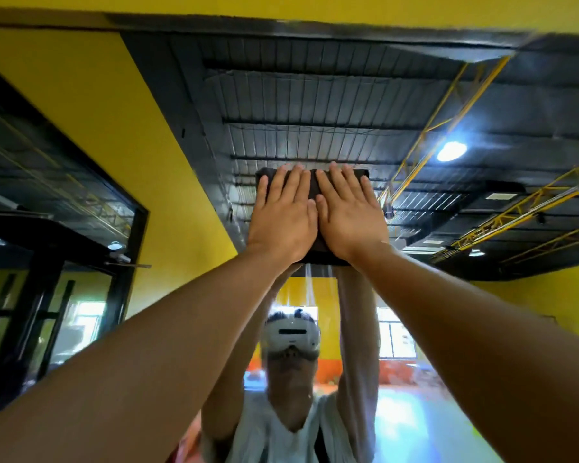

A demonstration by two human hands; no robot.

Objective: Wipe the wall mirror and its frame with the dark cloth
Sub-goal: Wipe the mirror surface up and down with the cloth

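Note:
The wall mirror (pixel 415 111) fills most of the view and reflects a dark ribbed ceiling, yellow trusses and my own figure. Its black frame (pixel 168 105) runs diagonally down the left side and along the top. A folded dark cloth (pixel 313 185) lies flat against the glass, high up and near the middle. My left hand (pixel 283 215) and my right hand (pixel 350 215) press on it side by side, palms flat, fingers spread and pointing up. Both arms are stretched overhead. The cloth's lower part is hidden under my palms.
A yellow wall (pixel 97 128) borders the mirror on the left. Further left is a second black-framed glass panel (pixel 47 202) showing a dark doorway. A bright ceiling lamp (pixel 451 151) shows in the reflection at the upper right.

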